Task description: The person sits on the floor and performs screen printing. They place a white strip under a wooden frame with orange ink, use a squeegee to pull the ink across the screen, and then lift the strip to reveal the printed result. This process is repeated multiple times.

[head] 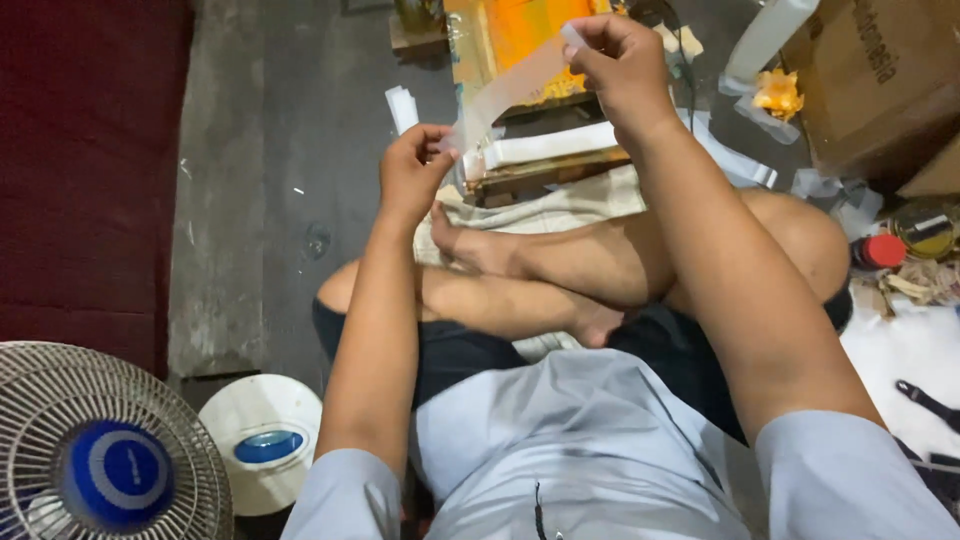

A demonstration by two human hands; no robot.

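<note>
I sit cross-legged on the floor. My left hand (412,170) pinches the lower end of a translucent strip of tape or film (505,90). My right hand (618,60), raised higher and further right, pinches the upper end, so the strip is stretched diagonally between them. Behind the strip lies a wooden frame (545,170) with an orange panel (525,35) and white strips (550,145) resting on it. A pale cloth (560,205) lies under my feet.
A standing fan (105,450) with its white base (262,440) is at the lower left. A dark red mat (85,150) covers the left. Cardboard boxes (880,70), a red-capped jar (880,250), a tin (925,230) and paper scraps (402,105) lie around.
</note>
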